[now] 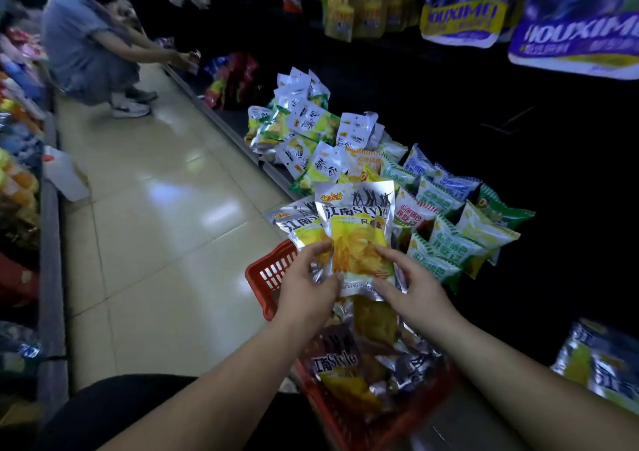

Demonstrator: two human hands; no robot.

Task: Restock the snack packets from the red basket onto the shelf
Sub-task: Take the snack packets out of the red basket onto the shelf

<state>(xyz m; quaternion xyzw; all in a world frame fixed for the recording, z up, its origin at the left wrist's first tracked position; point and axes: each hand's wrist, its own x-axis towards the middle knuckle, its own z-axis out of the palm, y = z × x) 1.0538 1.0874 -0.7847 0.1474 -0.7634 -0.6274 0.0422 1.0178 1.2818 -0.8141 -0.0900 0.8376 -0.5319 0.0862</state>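
Observation:
Above the red basket (268, 278) I hold silver-and-yellow chip packets upright. My left hand (306, 290) grips the lower edge of a rear packet (294, 222) and touches the front packet (356, 229). My right hand (411, 290) pinches the front packet's bottom right corner. The basket, low in the middle of the view, contains several more packets (359, 364) of the same kind. To the right runs the dark bottom shelf (570, 278), with rows of snack bags (446, 229) lying on it.
White-and-green snack bags (304, 125) are piled further along the shelf. Purple bags (574, 25) hang above on the right. A crouching person (93, 53) works at the far end of the tiled aisle (166, 208). Another shelf of goods (20, 174) lines the left side.

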